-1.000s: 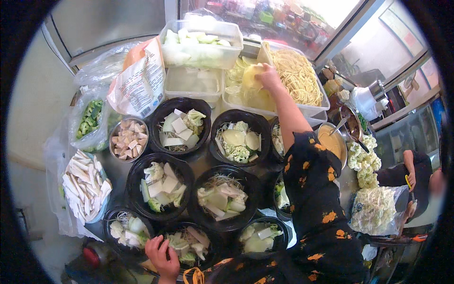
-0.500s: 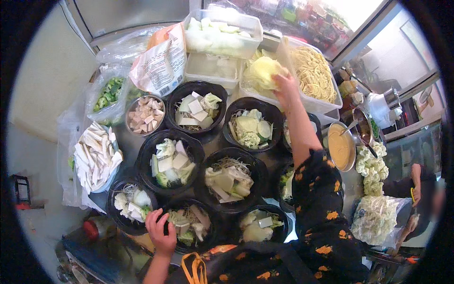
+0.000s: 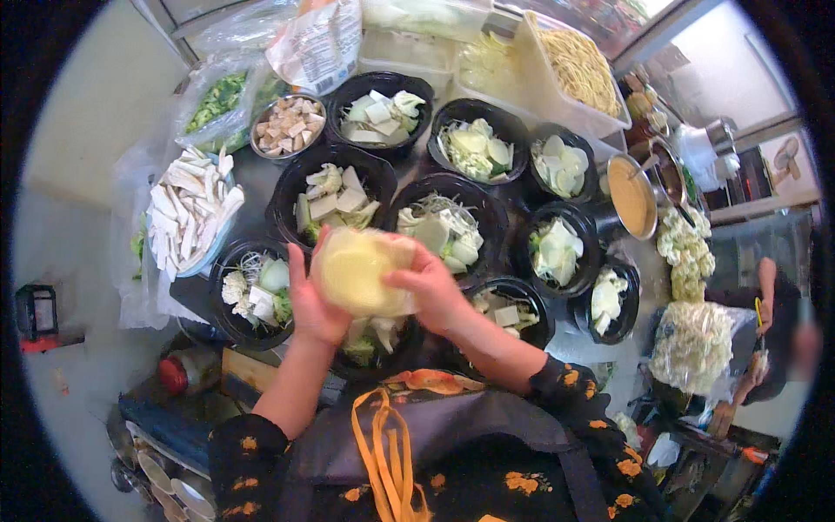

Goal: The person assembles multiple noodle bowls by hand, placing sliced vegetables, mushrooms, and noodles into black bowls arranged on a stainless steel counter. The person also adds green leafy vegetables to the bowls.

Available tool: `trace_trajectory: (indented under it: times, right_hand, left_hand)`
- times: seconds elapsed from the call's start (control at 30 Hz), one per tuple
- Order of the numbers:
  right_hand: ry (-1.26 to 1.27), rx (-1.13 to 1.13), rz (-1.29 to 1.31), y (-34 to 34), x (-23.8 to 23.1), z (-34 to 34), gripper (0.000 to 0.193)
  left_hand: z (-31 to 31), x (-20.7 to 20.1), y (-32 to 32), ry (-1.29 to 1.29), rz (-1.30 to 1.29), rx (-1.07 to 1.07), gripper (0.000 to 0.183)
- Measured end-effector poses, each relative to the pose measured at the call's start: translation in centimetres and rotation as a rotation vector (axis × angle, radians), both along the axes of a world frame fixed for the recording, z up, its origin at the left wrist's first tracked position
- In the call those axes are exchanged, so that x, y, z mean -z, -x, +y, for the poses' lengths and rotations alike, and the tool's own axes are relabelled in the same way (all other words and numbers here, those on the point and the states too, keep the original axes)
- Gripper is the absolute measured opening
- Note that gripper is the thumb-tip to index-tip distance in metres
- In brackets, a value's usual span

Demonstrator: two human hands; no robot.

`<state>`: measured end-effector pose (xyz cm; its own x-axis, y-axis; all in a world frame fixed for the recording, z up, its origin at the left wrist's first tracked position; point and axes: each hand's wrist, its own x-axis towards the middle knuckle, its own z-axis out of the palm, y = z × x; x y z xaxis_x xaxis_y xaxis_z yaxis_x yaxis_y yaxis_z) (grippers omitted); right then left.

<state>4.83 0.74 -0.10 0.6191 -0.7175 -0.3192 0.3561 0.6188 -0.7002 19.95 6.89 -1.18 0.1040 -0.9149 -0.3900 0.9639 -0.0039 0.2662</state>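
A stack of thin, round, pale yellow slices (image 3: 355, 274), which look like potato, is between my two hands above the black bowls. My left hand (image 3: 315, 304) supports it from the left with its fingers curved up behind it. My right hand (image 3: 432, 289) grips its right edge, thumb on the near face. Below my hands a black bowl (image 3: 383, 361) is partly hidden. Close by are a bowl of sprouts, cauliflower and white blocks (image 3: 261, 291), a bowl with tofu-like blocks (image 3: 335, 200) and a bowl of sprouts and vegetables (image 3: 448, 230).
More filled black bowls (image 3: 561, 248) spread right. Around them stand white strips (image 3: 187, 213), a bowl of pinkish cubes (image 3: 290, 126), a tub of yellow slices (image 3: 491, 65), noodles (image 3: 578, 65), orange-brown sauce (image 3: 632, 196) and bagged cauliflower (image 3: 691, 348). Another person's arm (image 3: 765, 287) is at far right.
My right hand has come back from the tub of yellow slices with a stack of them. My left hand has risen from the near bowls to hold it too. The view has tilted down.
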Motion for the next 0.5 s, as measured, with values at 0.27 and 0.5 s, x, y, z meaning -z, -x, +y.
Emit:
trace_trajectory:
  times: [0.27,0.5]
  right_hand:
    - [0.048,0.21,0.096,-1.4,1.5,4.4,0.043]
    - [0.389,0.128,0.223,-2.6,1.8,5.5,0.039]
  left_hand:
    - [1.8,-1.0,2.1,0.002,-0.177,-0.028,0.056]
    - [4.3,-0.8,1.4,0.052,-0.146,0.017,0.057]
